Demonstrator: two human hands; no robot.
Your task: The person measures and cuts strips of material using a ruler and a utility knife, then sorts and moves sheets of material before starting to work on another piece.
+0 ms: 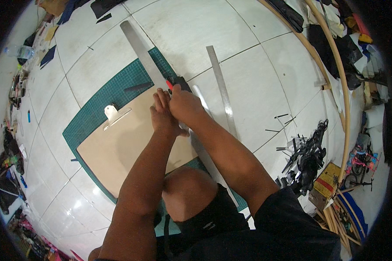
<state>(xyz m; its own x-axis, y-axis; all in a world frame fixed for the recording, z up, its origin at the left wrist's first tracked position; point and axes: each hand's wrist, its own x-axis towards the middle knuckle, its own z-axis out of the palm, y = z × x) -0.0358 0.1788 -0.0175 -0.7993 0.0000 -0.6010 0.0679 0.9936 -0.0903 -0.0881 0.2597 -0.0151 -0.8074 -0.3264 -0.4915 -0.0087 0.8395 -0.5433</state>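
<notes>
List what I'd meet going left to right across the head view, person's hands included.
Clear plastic bottle, silver metal clip, left hand, right hand, loose metal ruler, pile of black scraps, pink-and-blue object.

"What's the count at centre?"
"Two: one left hand (163, 114), one right hand (186, 103)."
"Metal rulers (139, 48)?"
"Two, upper centre."
"And from there leftward?"
"One clipboard (111, 152), one green cutting mat (93, 98), and, at upper left, one clear bottle (25, 52)."
</notes>
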